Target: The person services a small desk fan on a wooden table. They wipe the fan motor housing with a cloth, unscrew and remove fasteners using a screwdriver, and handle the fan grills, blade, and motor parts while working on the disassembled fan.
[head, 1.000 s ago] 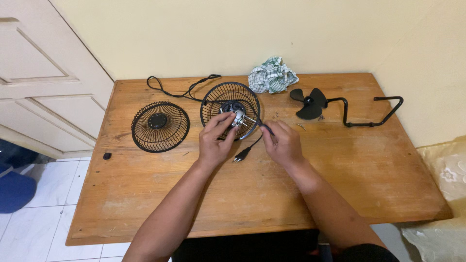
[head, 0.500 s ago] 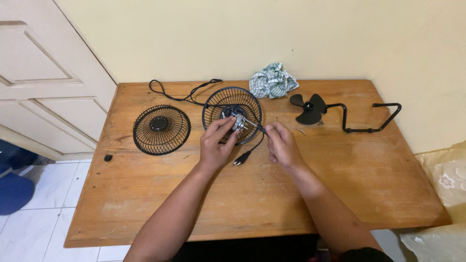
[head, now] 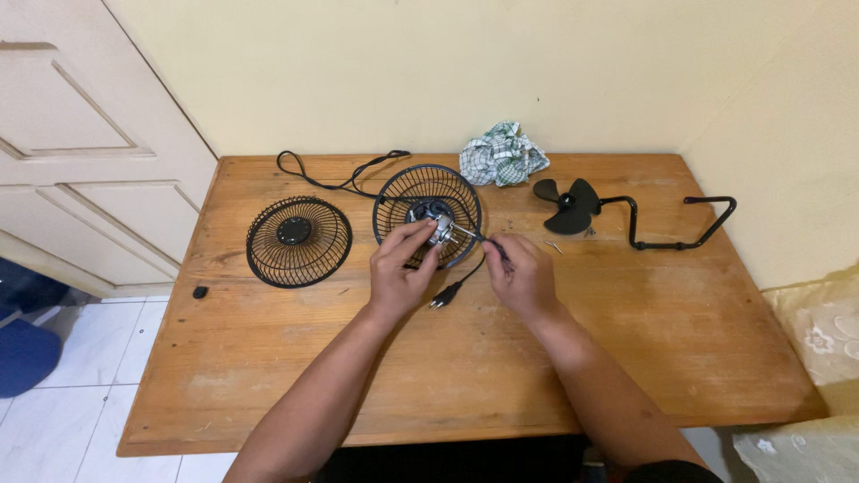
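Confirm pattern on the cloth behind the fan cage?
Green-and-white check, crumpled cloth at the table's far edge; head view shows it.

Worn wooden table (head: 680, 349) set in a wall corner. On it: loose front grille (head: 298, 241), rear grille with motor (head: 428, 215), black cord (head: 344, 174) and plug (head: 444, 296). Also a checked cloth (head: 503, 154), black fan blade (head: 567, 204), bent metal stand (head: 673, 224).
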